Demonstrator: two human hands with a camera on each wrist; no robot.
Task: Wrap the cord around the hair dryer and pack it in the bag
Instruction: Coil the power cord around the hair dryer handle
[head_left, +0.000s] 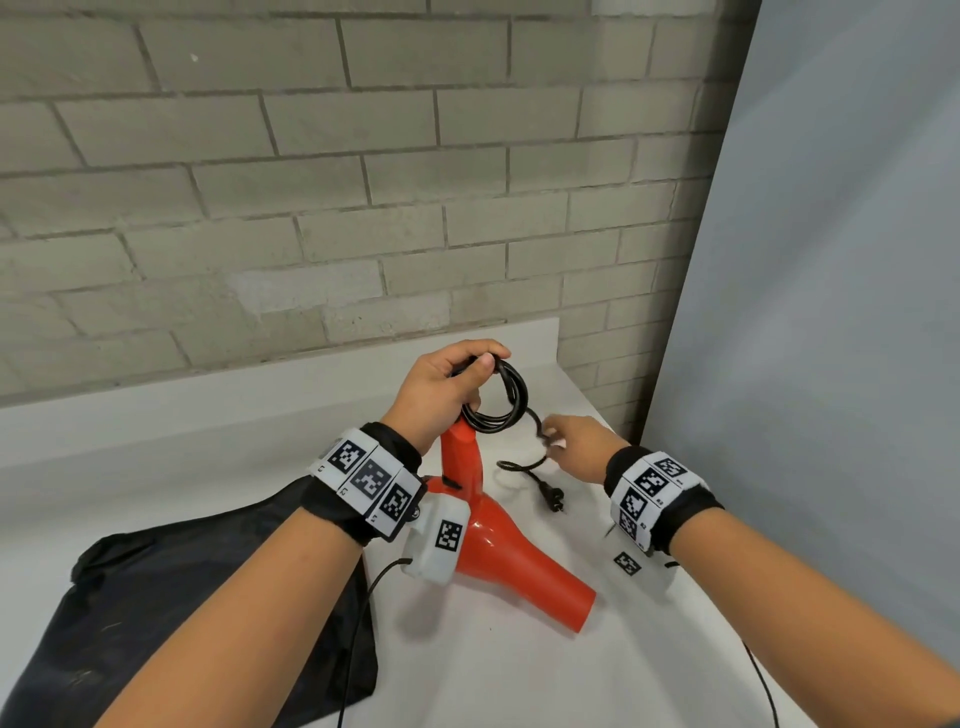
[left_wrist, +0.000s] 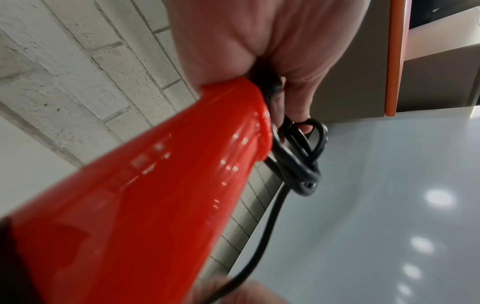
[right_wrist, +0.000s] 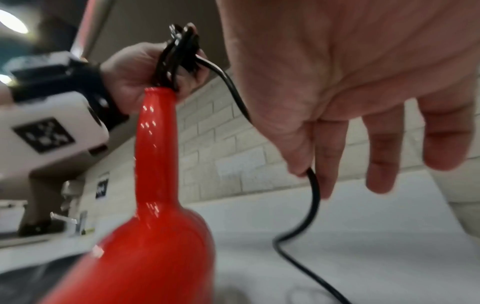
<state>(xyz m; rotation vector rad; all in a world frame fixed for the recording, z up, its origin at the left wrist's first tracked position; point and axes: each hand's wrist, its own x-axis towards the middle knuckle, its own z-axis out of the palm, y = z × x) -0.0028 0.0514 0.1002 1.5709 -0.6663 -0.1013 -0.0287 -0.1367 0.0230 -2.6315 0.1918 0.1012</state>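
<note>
A glossy red hair dryer (head_left: 498, 540) lies on the white table (head_left: 519, 665), nozzle toward me, handle (right_wrist: 155, 148) raised. My left hand (head_left: 441, 389) grips the handle's end together with several coiled loops of the black cord (head_left: 506, 405). In the left wrist view the loops (left_wrist: 303, 162) hang by the red handle (left_wrist: 155, 195). My right hand (head_left: 576, 447) pinches the loose cord (right_wrist: 313, 185) between thumb and forefinger, other fingers relaxed. The plug (head_left: 553, 501) rests on the table beyond the dryer. A black bag (head_left: 171, 613) lies flat at the left.
A grey brick wall (head_left: 311, 182) stands right behind the table, and a pale panel (head_left: 831, 260) closes off the right side. Thin black sensor wires (head_left: 358, 623) trail from both wristbands over the table.
</note>
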